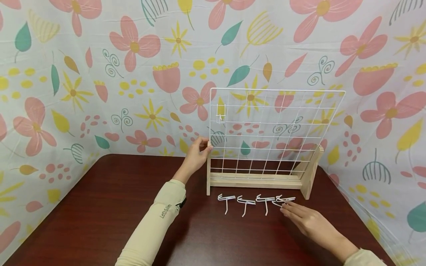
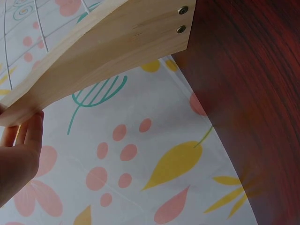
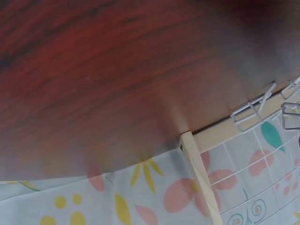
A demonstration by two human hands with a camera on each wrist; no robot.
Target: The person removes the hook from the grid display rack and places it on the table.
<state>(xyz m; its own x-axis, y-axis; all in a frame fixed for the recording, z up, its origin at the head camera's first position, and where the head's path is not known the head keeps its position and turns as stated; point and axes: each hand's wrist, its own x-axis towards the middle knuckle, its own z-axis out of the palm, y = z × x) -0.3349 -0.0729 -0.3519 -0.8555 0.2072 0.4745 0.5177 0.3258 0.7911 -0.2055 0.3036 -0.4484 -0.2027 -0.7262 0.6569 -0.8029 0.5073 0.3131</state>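
Note:
A white wire grid panel (image 1: 283, 129) stands in a light wooden stand (image 1: 256, 181). My left hand (image 1: 196, 155) pinches the stand's left side upright; its fingers (image 2: 32, 133) lie against the wood in the left wrist view. One white wire hook (image 1: 220, 115) hangs at the grid's upper left. Several more hooks (image 1: 245, 202) lie in a row before the stand. At the row's right end, the fingertips of my right hand (image 1: 309, 223) pinch a tilted hook (image 1: 286, 198); part of the grip is hidden. The right wrist view shows hooks (image 3: 253, 110) but no hand.
The dark reddish-brown table (image 1: 100, 207) reaches back to a flower-patterned cloth (image 1: 133, 92) hanging close behind the stand. The stand's right wooden side (image 1: 312, 171) rises just beyond the right hand. Brass-coloured screws (image 2: 182, 29) show on the side panel.

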